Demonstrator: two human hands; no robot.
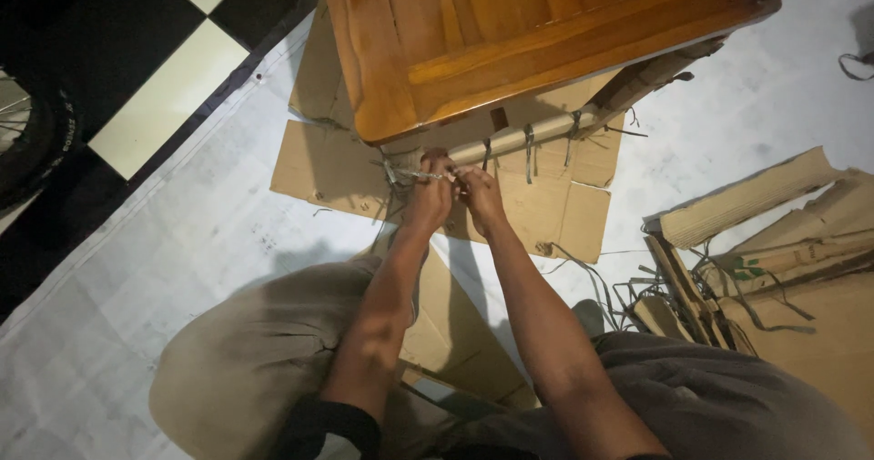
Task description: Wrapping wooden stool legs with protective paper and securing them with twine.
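A polished wooden panel (510,32) lies tilted across flattened cardboard (555,210), its lower edge wrapped in cardboard held by several dark straps (528,146). My left hand (428,196) and my right hand (481,196) meet at the panel's near corner. Both pinch a thin strap (435,176) stretched between them, close against the wrapped edge. What lies under my fingers is hidden.
A pile of torn cardboard pieces and loose straps (728,269) lies at the right. A white sheet (137,269) covers the floor, with black and white tiles (173,87) beyond it at the upper left. A tyre (36,141) shows at the left edge. My knees fill the bottom.
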